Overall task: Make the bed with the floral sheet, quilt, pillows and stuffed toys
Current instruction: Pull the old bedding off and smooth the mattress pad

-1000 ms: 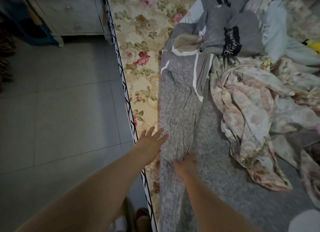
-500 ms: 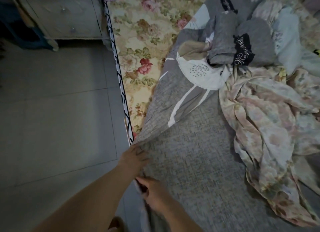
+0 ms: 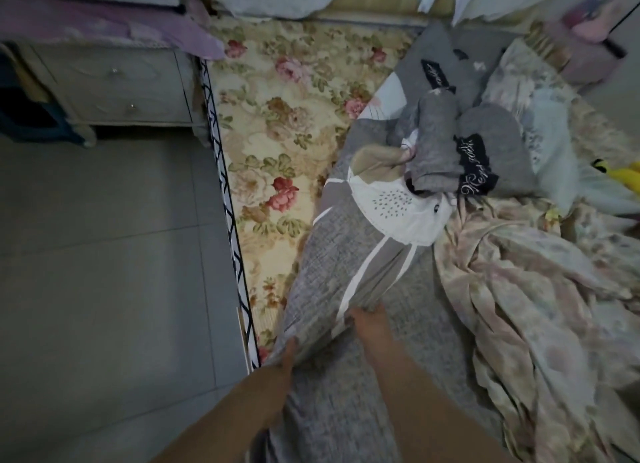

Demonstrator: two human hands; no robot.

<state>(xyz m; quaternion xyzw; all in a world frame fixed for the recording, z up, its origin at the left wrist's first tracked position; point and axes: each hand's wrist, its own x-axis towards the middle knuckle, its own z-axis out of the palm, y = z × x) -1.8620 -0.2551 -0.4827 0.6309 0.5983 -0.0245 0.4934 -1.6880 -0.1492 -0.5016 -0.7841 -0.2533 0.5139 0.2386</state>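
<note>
**Both hands on the grey quilt at the bed's left edge**

The quilt [image 3: 346,255] was grey and coarse-textured, crossed by thin white stripes and bearing a white speckled patch near its far end; it lay bunched into a long ridge on the bed, over the cream floral sheet [image 3: 277,144] with its red and pink roses; its long axis ran from your hands near the bottom of the view up and to the right, toward the headboard, where its far end disappeared under two grey pillows [image 3: 498,130] with black labels. Your left hand [image 3: 285,357] was at the near left edge of the quilt, just inside the mattress's black-and-white trim [image 3: 228,203], thumb on top and fingers hidden beneath the cloth, pinching it; your right hand [image 3: 369,320] sat a little farther up the ridge, fingers curled into a fold beside a white stripe and clamped on the fabric; both forearms reached forward from the bottom of the view, close to parallel. A crumpled pale floral cloth [image 3: 519,289] lay heaped to the right of the quilt; a yellow stuffed toy [image 3: 620,172] showed at the right edge; a white nightstand [image 3: 114,85] stood on the tiled floor [image 3: 104,272] left of the bed.
</note>
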